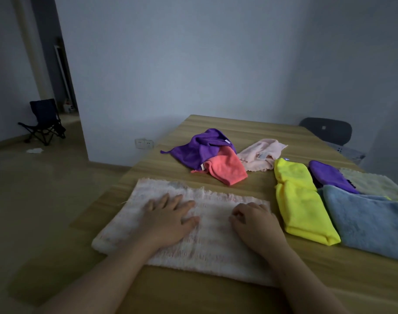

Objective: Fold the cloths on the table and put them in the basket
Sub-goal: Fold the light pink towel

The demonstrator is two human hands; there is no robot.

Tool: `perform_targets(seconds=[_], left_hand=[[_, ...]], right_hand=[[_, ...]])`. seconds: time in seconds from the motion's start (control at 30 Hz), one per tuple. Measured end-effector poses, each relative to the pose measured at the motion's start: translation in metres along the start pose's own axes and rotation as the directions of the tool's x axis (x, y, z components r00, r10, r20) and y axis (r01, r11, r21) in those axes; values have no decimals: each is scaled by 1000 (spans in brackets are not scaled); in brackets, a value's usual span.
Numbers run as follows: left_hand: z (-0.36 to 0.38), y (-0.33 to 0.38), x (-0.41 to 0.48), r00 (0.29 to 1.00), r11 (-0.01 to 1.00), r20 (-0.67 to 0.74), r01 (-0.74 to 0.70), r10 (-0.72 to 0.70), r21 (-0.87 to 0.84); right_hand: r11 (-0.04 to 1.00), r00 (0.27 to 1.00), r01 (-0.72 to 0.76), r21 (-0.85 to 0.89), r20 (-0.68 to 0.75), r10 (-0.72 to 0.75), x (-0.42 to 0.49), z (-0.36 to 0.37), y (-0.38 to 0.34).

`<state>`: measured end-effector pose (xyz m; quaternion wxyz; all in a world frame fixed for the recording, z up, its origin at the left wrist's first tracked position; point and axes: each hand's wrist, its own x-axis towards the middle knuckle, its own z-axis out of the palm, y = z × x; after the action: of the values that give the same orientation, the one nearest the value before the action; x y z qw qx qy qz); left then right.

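Both hands rest on the whitish cloth (pixel 211 245) lying on the table (pixel 250 130). The left hand (pixel 168 219) lies flat, fingers (pixel 176 200) spread apart; the right hand (pixel 254 223) has its fingers curled under — whether they pinch the fabric I cannot tell. Beyond the fingertips lie 3 crumpled cloths — purple cloth (pixel 200 148), coral cloth (pixel 227 168), pale pink cloth (pixel 261 155). Right of the right fingers lies a folded yellow cloth (pixel 302 205).

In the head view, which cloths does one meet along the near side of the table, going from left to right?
First the pale pink-white woven towel, then the folded bright yellow microfibre cloth, then the light blue fluffy cloth.
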<state>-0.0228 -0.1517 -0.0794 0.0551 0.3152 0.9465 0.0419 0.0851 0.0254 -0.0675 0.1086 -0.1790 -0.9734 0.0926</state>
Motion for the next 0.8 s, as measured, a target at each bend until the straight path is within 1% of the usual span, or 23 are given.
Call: perform_targets(seconds=[0.07,0.1,0.13,0.2,0.23,0.27,0.33,0.37,0.4,0.47,0.53,0.6,0.67,0.73,0.8], left_hand=[[-1,0,-4,999,998,-50,-1,-2,-59],[-2,0,-5,993,995,-117,5,-17,-101],[-2,-2,-5,975,991,-214,26,-54,-131],[-3,-13,-7,896,978,-401,139,-192,-158],[-2,-20,-9,854,959,-439,223,-278,-174],[-2,-28,-11,832,933,-423,307,-360,-190],[-3,-38,-14,820,875,-310,432,-481,-216],[-3,-39,-14,817,861,-276,458,-506,-221],[-3,-39,-12,816,859,-275,460,-509,-223],[-5,-39,-8,810,864,-311,431,-497,-260],[-7,-47,-4,785,841,-333,411,-523,-351],[-7,-56,-2,761,807,-331,406,-558,-429],[-6,-59,-1,754,789,-331,382,-567,-482],[-5,-58,-1,751,779,-341,352,-566,-518],[-4,-58,-1,745,778,-336,374,-577,-505]], right_hand=[[999,997,-51,8,-52,51,-5,4,3],[998,995,-68,15,-69,69,-6,6,4],[996,993,-83,23,-80,84,-7,9,6],[994,991,-103,31,-87,105,-6,12,8],[994,991,-107,35,-83,110,-4,14,9],[993,991,-110,49,-72,114,-1,16,11],[982,990,-127,142,-43,135,7,17,17],[967,988,-135,217,-49,149,11,16,20],[943,983,-142,300,-69,170,16,15,24],[894,968,-164,418,-107,228,20,12,29],[893,966,-168,418,-111,234,20,14,33],[924,974,-148,353,-110,198,20,20,35],[933,973,-156,324,-114,202,19,22,36],[934,967,-177,310,-121,224,19,21,38],[936,964,-199,291,-114,241,18,21,38]])
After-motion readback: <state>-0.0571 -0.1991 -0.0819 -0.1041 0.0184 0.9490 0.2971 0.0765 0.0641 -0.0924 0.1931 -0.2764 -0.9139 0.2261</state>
